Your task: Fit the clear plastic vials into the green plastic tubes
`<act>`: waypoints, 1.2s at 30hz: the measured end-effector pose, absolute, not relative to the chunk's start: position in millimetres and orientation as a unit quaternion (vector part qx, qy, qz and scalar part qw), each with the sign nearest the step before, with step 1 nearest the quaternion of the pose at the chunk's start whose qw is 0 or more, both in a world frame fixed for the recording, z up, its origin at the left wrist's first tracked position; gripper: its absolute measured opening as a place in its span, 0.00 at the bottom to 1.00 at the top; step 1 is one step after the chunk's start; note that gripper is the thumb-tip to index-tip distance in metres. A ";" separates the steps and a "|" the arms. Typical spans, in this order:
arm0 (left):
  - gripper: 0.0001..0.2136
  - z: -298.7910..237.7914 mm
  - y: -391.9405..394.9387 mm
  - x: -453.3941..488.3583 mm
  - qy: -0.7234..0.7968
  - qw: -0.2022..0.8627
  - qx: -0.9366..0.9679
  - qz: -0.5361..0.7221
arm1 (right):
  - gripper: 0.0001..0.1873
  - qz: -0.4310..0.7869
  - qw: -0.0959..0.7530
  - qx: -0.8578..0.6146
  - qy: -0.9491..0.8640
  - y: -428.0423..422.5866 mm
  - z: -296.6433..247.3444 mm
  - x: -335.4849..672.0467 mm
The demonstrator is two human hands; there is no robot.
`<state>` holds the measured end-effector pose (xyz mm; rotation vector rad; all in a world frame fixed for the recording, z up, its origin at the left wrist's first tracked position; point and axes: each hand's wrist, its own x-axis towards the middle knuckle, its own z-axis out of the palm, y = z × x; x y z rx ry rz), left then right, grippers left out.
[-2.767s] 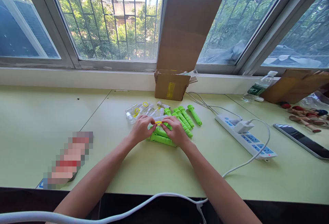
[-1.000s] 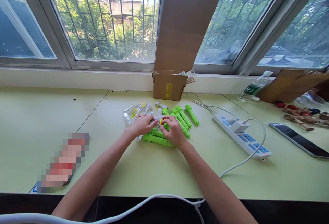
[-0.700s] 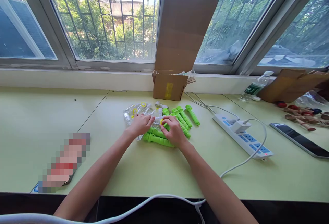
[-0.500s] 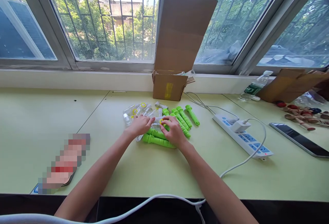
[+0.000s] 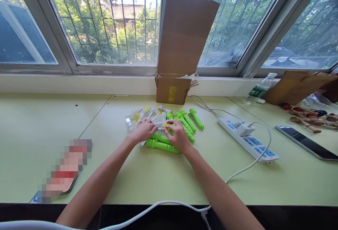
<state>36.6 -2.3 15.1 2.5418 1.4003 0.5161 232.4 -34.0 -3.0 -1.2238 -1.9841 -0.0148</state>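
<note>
At the pale table (image 5: 206, 180) beneath barred windows (image 5: 137, 33), cut off above, the right hand (image 5: 177, 135) pinches a yellow ring (image 5: 166, 125) among clear tubes (image 5: 130, 124) and green tubes (image 5: 163, 146). Just apart, the left hand (image 5: 143, 130) partly hides some, its grip unclear. Near left, an item (image 5: 66, 170) is pixelated.

Yellow ring (image 5: 166, 126), partly hidden, beside clear ribbed tube (image 5: 160, 130); clear pieces (image 5: 129, 124) heaped loosely; green ridged tubes (image 5: 163, 146) lying alongside

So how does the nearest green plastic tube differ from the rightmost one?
The nearest green tube lies nearly sideways; the rightmost green tube slants front to back. The nearest green tube crowds another green tube; the rightmost green tube lies slightly apart. Both are bright green.
</note>
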 end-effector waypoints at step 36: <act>0.11 25.2 -20.7 52.0 0.336 0.429 0.645 0.536 | 0.11 0.001 0.473 -0.449 -0.758 -40.3 7.6 225.8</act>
